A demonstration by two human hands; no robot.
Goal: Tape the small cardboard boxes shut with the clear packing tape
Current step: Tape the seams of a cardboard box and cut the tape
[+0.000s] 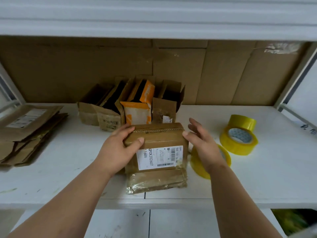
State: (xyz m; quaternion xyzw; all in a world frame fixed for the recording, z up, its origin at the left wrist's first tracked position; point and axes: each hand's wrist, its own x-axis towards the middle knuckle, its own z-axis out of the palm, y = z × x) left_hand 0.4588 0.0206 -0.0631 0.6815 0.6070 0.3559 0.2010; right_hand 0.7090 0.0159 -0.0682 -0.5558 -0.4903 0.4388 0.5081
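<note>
Gripping labelled box (159, 148), left hand (118, 148), label (160, 157) "GPCK202607"

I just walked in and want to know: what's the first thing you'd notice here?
Probably the brown box with a white label in the middle of the shelf, gripped by the left hand while the right hand touches its other side. Next, the bright yellow tape rolls on the right.
</note>
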